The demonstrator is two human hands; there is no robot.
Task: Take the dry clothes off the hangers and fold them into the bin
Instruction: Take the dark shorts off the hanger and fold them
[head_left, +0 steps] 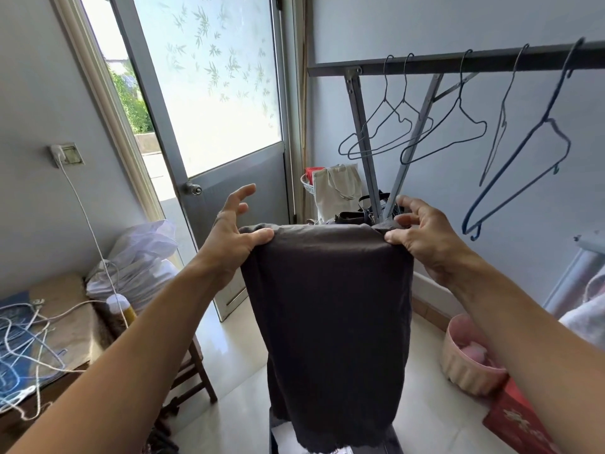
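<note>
Between the two raised hands, at the centre of the view, a dark brown-grey garment [327,309] hangs in the air, off any hanger and folded over at its top edge. The left hand [229,237] pinches the upper left corner between thumb and palm, its other fingers spread free; the right hand [422,237] pinches the upper right corner with thumb and fingertips. The cloth is thin, soft and matte, draping in one flat panel with a slightly frayed or scalloped lower hem. Judged from this, the garment's removal is done and its folding is under way; placing it remains. Behind and to the right, a dark metal rail [458,62] carries thin wire hangers [386,126], all bare as far as the view reaches, which suggests the hanging stock is nearly or wholly cleared. A ribbed pink tub [465,365] stands on the pale glossy floor at lower right; whether it is the bin cannot be told. A frosted, leaf-patterned door [216,93] stands beyond.
</note>
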